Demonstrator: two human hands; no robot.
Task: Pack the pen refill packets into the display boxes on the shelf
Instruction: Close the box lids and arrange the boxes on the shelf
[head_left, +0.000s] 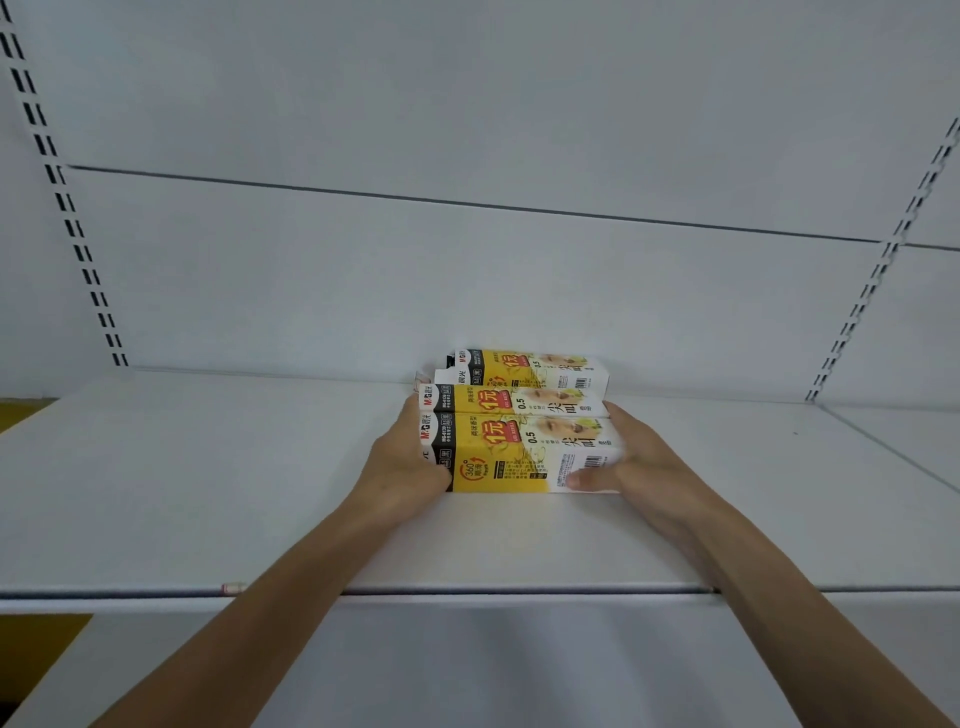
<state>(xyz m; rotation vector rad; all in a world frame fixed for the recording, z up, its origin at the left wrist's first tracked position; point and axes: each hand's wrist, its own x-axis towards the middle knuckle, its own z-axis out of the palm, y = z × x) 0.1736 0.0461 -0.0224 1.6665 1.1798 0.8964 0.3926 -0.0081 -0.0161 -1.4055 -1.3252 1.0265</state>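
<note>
Most of the left hand's (410, 462) fingers are hidden behind the left end of the front display box (519, 452); only the thumb shows, hooked round the lower left corner of the box's near face. The right hand (639, 462) grasps the opposite end, with its thumb laid flat on the near face by the barcode and its fingers running back along the right end. The box is clasped between the two hands, and both forearms are cut off by the bottom of the frame.

The box stands just right of centre on the white shelf (208, 493). A second display box (514, 400) touches it from behind, and a third display box (524, 366) sits against the white back panel (467, 286). The third is partly covered, and a white flap at its left end is hard to assign to any box. What the boxes contain is hidden.

Each box is long and lies on its side. It is yellow in the middle, with a black band and a red-and-white logo at the left end and white at the right, and it carries Chinese print, "0.5" and a large red price mark. The small text is unreadable.

Slotted uprights (67, 208) run up the left and right edges of the frame. A small red-and-white tag (234, 587) on the shelf's front lip is too small to read.
</note>
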